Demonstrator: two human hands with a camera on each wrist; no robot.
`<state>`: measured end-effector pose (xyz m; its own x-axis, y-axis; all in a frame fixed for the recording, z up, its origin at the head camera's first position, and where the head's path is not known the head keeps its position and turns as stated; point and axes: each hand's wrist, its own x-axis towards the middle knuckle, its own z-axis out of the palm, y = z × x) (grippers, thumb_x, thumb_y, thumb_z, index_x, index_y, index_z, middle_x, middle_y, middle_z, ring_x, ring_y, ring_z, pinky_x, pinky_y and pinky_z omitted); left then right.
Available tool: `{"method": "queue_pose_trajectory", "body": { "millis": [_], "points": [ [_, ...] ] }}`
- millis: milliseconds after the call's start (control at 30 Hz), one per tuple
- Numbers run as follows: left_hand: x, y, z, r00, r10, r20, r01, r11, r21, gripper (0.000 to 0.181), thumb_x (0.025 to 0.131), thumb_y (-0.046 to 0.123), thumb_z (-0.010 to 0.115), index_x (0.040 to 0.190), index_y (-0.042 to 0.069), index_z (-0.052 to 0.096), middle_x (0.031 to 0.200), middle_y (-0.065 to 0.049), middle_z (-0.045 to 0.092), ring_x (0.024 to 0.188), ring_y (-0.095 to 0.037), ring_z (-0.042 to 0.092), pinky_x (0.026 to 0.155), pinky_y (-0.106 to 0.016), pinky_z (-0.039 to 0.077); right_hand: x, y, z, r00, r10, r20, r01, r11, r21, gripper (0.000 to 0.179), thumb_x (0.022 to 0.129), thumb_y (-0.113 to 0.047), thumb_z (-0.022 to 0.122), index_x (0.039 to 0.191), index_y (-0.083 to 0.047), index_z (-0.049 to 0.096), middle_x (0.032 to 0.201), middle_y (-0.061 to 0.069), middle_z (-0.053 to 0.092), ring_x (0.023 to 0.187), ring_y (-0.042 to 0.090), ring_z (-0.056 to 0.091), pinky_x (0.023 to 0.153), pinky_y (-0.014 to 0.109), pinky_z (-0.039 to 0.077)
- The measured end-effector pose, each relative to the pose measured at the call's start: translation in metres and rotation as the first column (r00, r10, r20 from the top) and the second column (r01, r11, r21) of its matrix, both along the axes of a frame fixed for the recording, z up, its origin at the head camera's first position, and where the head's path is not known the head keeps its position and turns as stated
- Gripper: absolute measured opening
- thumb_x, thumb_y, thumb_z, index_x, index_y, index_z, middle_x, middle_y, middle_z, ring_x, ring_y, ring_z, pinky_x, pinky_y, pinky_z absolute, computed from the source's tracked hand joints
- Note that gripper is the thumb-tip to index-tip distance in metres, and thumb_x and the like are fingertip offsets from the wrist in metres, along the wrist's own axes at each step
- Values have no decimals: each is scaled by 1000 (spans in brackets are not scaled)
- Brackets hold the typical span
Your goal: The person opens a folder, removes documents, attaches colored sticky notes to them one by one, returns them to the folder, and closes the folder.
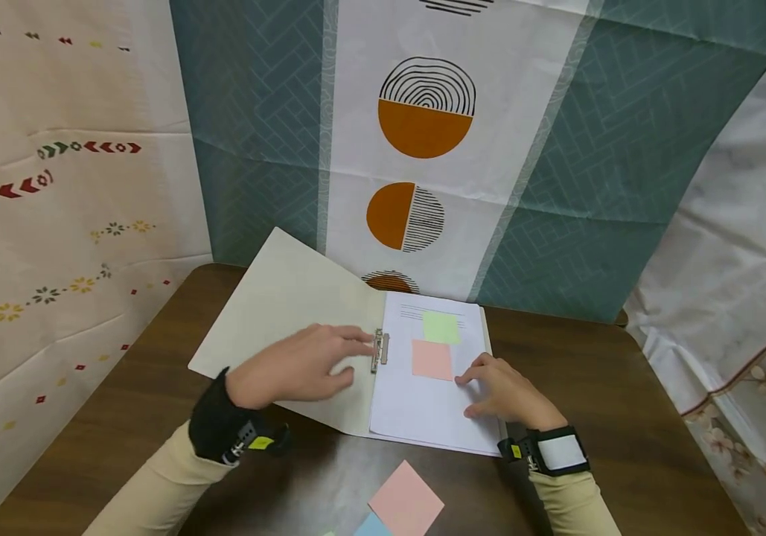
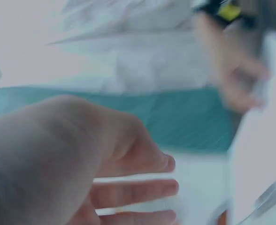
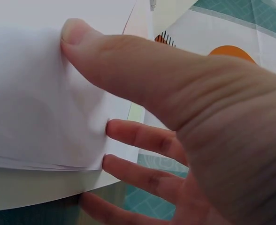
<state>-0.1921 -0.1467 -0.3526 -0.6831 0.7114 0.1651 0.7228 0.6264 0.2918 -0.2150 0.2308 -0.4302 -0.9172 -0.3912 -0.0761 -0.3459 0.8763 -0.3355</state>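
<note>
An open cream folder (image 1: 275, 313) lies on the table, its left cover bare. White sheets (image 1: 416, 417) sit on its right side, next to a metal clip (image 1: 379, 351) at the spine. A green sticky note (image 1: 441, 327) and a pink sticky note (image 1: 432, 360) are on the top sheet. My left hand (image 1: 305, 366) hovers over the left cover, holding nothing, fingers pointing at the clip. Spread fingers of my right hand (image 1: 513, 394) rest on the sheets near their right edge; the right wrist view shows the thumb (image 3: 81, 35) on the paper.
Near the front of the brown table (image 1: 302, 476) lie a loose pink square (image 1: 406, 499) and a blue square (image 1: 374, 525), partly cut off by the view. Patterned cloths (image 1: 255, 149) hang behind the table and at both sides.
</note>
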Motion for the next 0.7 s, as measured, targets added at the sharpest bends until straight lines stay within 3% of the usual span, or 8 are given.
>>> {"method": "queue_pose_trajectory", "body": {
  "millis": [100,233,333,400,500,533,600,700],
  "points": [
    [-3,-39,22,990,135,-40,-133,990,37,44,104,9,67,147,1,73,156,-22,70,127,-40,77,110,-56,62,-1,-1,0,1000,-2,1,2,1000,-1,50,78,-18,104,123,-8,86,126,12,70,115,28,60,92,44,57],
    [-10,-89,37,955,295,-33,-294,955,30,50,106,13,68,153,-6,65,159,-30,64,141,-49,69,112,-64,59,0,-2,2,1000,2,-1,-2,1000,-6,50,77,-17,105,122,-8,87,125,11,69,114,28,60,93,45,57],
    [-16,-121,40,916,401,18,-401,916,12,54,109,16,63,157,-10,58,151,-36,67,103,-44,77,84,-52,62,0,-2,3,1000,6,-7,-6,1000,-5,50,76,-17,105,122,-8,87,124,11,70,113,28,60,93,45,57],
    [-21,-138,39,890,453,58,-454,891,-3,56,111,15,59,158,-14,53,129,-38,74,71,-30,61,65,-41,48,0,-2,3,1000,-4,-5,4,1000,-7,50,76,-17,105,122,-8,87,123,11,70,113,28,60,93,45,57],
    [-24,-156,37,865,489,112,-487,872,-46,54,110,12,57,155,-19,52,121,-42,73,60,-20,41,60,-36,39,1,-1,2,1000,-13,-2,13,1000,-7,49,77,-16,105,122,-8,87,123,11,70,112,27,60,92,45,57],
    [-24,-160,36,865,487,118,-483,873,-60,52,109,9,58,152,-20,55,128,-43,72,60,-22,49,60,-37,45,1,0,2,1000,-15,1,15,1000,-7,49,77,-16,104,122,-8,87,123,11,70,112,27,60,92,45,57],
    [-24,-163,34,879,460,123,-455,888,-70,38,106,5,62,137,-15,70,117,-36,78,63,-22,53,60,-35,46,1,-1,2,1000,-15,3,15,1000,-7,49,77,-17,104,122,-8,87,123,11,69,112,27,60,92,45,57],
    [-25,-160,31,903,413,122,-408,911,-65,14,103,1,67,97,0,80,80,-12,70,69,-20,54,62,-31,42,2,-2,2,1000,-14,5,14,1000,-9,50,77,-17,105,123,-9,87,124,10,69,113,27,60,92,45,56]
  ]
}}
